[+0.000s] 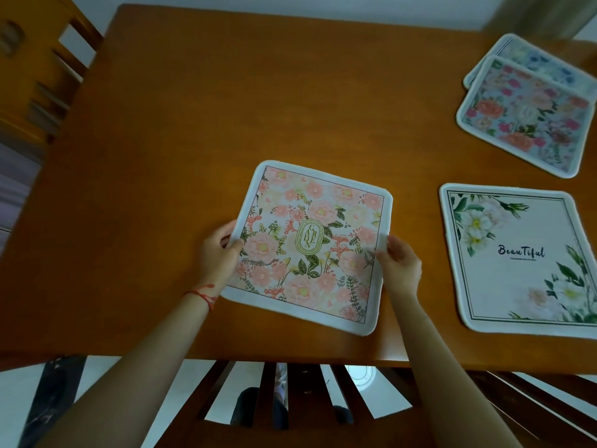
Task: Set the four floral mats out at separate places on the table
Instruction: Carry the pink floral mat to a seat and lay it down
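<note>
A pink floral mat marked "Garden" (310, 244) is at the middle of the wooden table (226, 108), near its front edge. My left hand (219, 253) pinches its left edge and my right hand (400, 266) pinches its right edge. To the right lies a white mat with the word "Beautiful" (520, 260). At the far right, a mat with red and pink flowers (526, 118) lies partly on top of a blue-flowered mat (546, 66).
A wooden chair back (290, 399) with slats stands just under the table's front edge. Another wooden chair (42, 79) stands at the left side. Bare tabletop stretches across the left and far parts.
</note>
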{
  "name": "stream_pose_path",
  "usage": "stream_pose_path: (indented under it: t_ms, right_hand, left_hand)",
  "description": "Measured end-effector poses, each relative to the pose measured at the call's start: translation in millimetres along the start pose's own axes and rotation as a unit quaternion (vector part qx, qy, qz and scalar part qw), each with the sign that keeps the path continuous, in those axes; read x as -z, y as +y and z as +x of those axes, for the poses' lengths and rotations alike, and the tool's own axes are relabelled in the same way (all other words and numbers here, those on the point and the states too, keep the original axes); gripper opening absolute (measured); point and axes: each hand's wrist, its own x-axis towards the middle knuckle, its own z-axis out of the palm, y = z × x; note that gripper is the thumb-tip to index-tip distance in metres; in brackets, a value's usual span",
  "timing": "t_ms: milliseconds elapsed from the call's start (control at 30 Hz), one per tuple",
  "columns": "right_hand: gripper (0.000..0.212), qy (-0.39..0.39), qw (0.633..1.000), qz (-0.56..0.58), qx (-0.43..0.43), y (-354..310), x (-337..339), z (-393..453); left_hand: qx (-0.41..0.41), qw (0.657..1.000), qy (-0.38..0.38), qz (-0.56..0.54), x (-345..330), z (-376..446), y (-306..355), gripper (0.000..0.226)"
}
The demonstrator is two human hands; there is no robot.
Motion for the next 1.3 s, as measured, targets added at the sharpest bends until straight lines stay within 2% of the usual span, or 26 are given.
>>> stream_pose_path:
  t_ms: [300, 600, 867, 1300]
  right_hand:
    - [0.032, -0.030, 0.999, 0.005, 0.025, -6.2, 1.2, 31.0]
    - [0.032, -0.032, 0.998, 0.031, 0.032, 1.7, 7.8, 31.2]
    - [0.031, -0.060, 0.996, 0.064, 0.034, 3.7, 9.6, 28.2]
    - [0.036, -0.066, 0.994, 0.077, 0.031, 8.4, 10.9, 23.4]
  left_hand:
    - [0.042, 0.997, 0.034, -0.060, -11.3, -25.9, -12.9, 0.044]
    - [0.039, 0.997, 0.016, -0.059, -14.9, -22.1, -7.6, 0.047]
    - [0.018, 0.999, 0.021, -0.046, -15.8, -25.8, -6.6, 0.047]
    - [0.030, 0.997, 0.033, -0.062, -17.2, -32.7, -12.2, 0.047]
